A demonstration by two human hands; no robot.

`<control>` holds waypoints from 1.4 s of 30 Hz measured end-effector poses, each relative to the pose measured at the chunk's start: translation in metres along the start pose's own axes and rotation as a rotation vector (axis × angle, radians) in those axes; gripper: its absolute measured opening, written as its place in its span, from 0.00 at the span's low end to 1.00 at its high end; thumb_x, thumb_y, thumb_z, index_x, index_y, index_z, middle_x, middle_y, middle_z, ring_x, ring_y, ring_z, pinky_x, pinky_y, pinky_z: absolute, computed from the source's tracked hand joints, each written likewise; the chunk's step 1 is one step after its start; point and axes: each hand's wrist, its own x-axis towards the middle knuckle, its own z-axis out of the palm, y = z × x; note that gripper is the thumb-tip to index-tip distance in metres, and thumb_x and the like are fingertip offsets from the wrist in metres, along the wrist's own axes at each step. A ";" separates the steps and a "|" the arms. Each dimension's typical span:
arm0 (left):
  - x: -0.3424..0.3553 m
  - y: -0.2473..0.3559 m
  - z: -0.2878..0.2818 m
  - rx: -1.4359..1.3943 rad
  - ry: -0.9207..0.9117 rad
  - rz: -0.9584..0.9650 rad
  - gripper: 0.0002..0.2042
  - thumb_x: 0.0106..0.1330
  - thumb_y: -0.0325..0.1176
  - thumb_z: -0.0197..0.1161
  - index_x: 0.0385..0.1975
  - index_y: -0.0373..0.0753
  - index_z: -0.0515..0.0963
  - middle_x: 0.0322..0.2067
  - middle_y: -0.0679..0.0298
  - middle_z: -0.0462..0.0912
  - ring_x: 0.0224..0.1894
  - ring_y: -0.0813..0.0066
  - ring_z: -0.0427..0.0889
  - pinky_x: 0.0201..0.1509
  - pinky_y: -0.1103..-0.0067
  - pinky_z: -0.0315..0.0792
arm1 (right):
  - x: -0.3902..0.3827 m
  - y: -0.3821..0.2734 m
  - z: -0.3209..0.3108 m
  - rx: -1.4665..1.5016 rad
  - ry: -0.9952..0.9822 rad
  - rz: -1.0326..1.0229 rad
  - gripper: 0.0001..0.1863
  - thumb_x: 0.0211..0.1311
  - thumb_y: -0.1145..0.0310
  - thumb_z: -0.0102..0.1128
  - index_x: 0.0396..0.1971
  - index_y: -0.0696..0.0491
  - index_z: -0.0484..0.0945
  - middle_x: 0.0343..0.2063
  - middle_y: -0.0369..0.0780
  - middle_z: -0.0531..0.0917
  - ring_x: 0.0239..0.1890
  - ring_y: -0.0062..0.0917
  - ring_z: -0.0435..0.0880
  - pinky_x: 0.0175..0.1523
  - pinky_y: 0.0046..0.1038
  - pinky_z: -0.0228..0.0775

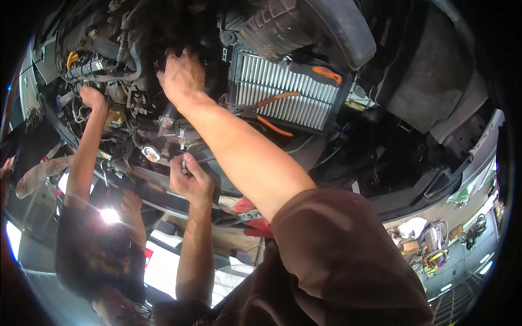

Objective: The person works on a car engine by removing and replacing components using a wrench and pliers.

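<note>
My left hand [191, 182] is closed, pinching a small metal cylindrical piece [184, 167] between thumb and fingers. It hovers in front of the engine, beside the round radiator cap [150, 154]. My right hand [184, 75] reaches over the hoses into a dark part of the engine bay. Its fingers bend down into shadow, so whether they grip anything is hidden. To its right lies a pleated air filter [304, 100] in a black frame. Orange-handled pliers [277, 98] and a tool with an orange and black handle [326, 75] rest on it.
A co-worker with a bright headlamp [110, 215] leans in from the left, one hand [93, 98] among the engine parts. A black air duct [304, 27] rises behind the filter. Red and grey gloves [254, 217] lie at the front edge. Assorted items [429, 244] sit on the right.
</note>
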 end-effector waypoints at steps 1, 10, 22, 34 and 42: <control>0.001 0.001 0.001 -0.003 0.001 -0.003 0.14 0.76 0.36 0.60 0.33 0.31 0.78 0.24 0.53 0.79 0.21 0.60 0.75 0.25 0.68 0.66 | 0.005 0.006 0.007 0.003 0.013 0.009 0.31 0.60 0.58 0.74 0.60 0.58 0.78 0.65 0.59 0.72 0.64 0.52 0.76 0.67 0.45 0.74; 0.002 0.002 0.003 0.004 0.011 -0.009 0.15 0.77 0.37 0.59 0.33 0.30 0.78 0.24 0.52 0.80 0.21 0.60 0.76 0.25 0.69 0.67 | 0.013 0.022 0.025 0.167 0.113 -0.095 0.29 0.53 0.64 0.75 0.53 0.62 0.81 0.54 0.58 0.80 0.59 0.54 0.78 0.65 0.47 0.71; 0.001 0.000 0.001 -0.009 -0.023 -0.057 0.14 0.76 0.37 0.59 0.32 0.31 0.77 0.25 0.52 0.80 0.24 0.56 0.77 0.26 0.67 0.67 | 0.009 0.009 0.039 0.118 0.205 -0.023 0.33 0.56 0.62 0.73 0.62 0.58 0.77 0.61 0.55 0.75 0.64 0.52 0.74 0.70 0.47 0.66; 0.002 -0.008 0.002 0.023 -0.023 0.041 0.12 0.76 0.36 0.58 0.34 0.33 0.79 0.24 0.50 0.82 0.23 0.52 0.79 0.28 0.64 0.70 | 0.026 -0.004 0.076 0.251 0.430 0.146 0.23 0.55 0.65 0.74 0.52 0.54 0.85 0.68 0.58 0.68 0.70 0.60 0.65 0.76 0.51 0.59; 0.000 -0.008 0.000 0.023 -0.054 0.032 0.13 0.76 0.35 0.60 0.32 0.31 0.78 0.26 0.52 0.79 0.27 0.48 0.79 0.32 0.61 0.71 | 0.032 0.000 0.072 0.307 0.486 0.092 0.18 0.55 0.61 0.75 0.42 0.57 0.88 0.65 0.60 0.69 0.66 0.60 0.67 0.72 0.51 0.61</control>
